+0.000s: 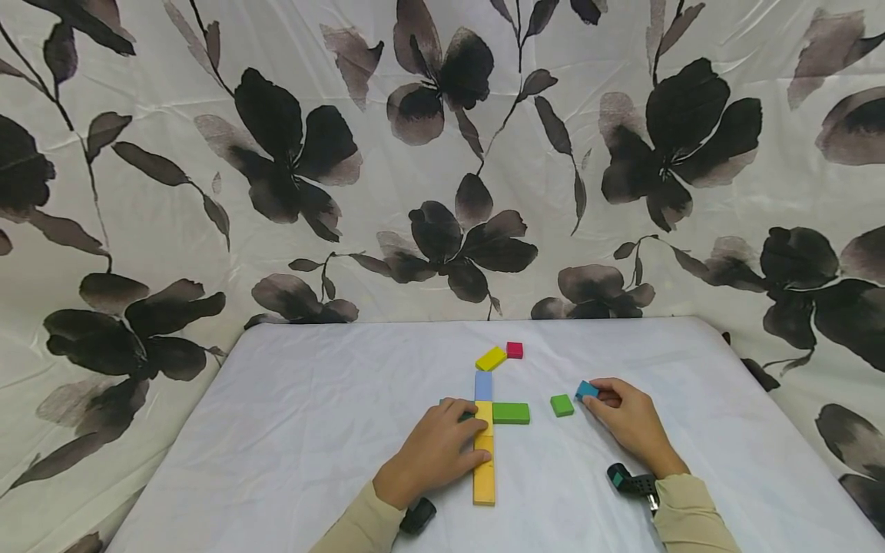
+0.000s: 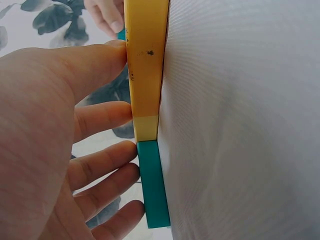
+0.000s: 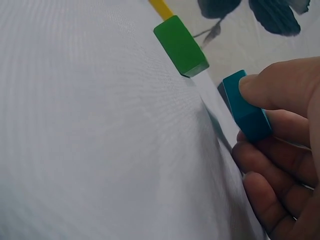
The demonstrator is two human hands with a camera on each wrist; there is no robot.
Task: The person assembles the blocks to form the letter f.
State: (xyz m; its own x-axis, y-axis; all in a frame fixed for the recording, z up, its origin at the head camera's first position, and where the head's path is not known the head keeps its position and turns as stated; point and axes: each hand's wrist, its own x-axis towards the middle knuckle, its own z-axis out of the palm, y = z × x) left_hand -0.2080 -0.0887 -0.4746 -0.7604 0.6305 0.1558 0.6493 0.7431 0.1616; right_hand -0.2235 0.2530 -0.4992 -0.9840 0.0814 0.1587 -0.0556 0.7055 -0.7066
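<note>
In the head view my left hand [image 1: 434,445] rests over a column of yellow blocks [image 1: 484,490], fingers fairly straight. Its fingertips touch the yellow blocks and a teal block [image 2: 154,190] in the left wrist view; from above, the hand partly covers that teal block. At right, my right hand [image 1: 634,424] pinches a small blue block [image 1: 585,390] between thumb and fingers. Beside it lies a small green block [image 1: 562,405]. A longer green block [image 1: 512,414] extends right from the column, and a light blue block [image 1: 483,385] tops the column.
Past the light blue block, a yellow block [image 1: 491,359] lies at a slant, with a small red block [image 1: 515,350] by its upper end. A white cloth [image 1: 290,430] covers the table. Behind its far edge hangs a floral curtain [image 1: 574,192]. Both wrists wear black cameras.
</note>
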